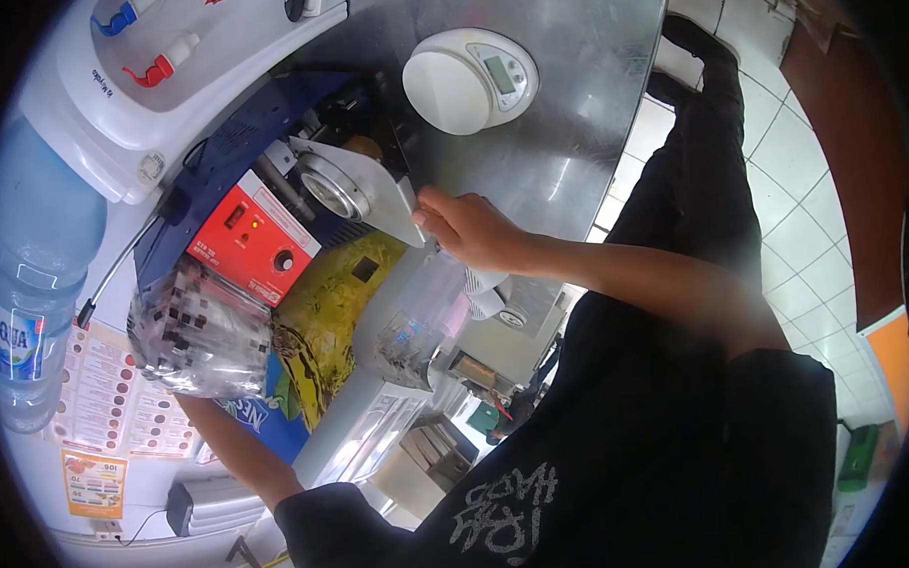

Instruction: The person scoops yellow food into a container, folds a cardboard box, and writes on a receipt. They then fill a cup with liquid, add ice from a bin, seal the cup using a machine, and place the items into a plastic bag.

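My right hand (468,228) is closed on the edge of a white cup-sealer tray (387,201), which carries a round metal cup ring (333,186). This tray sticks out from the dark blue cup sealer (219,142), whose red control panel (253,236) has a black knob and a small lit lamp. My left forearm (235,452) reaches up to a shiny, see-through plastic package (201,328) with a blocky dark pattern. Behind that package my left hand is hidden, so its grip does not show.
A white kitchen scale (468,83) sits on the steel counter (587,69). A water dispenser (118,115) with an Aqua bottle (34,289) stands at left. Beside the sealer are a yellow printed bag (340,288) and a clear-sided container (411,321). Menu sheets (98,397) hang on the wall.
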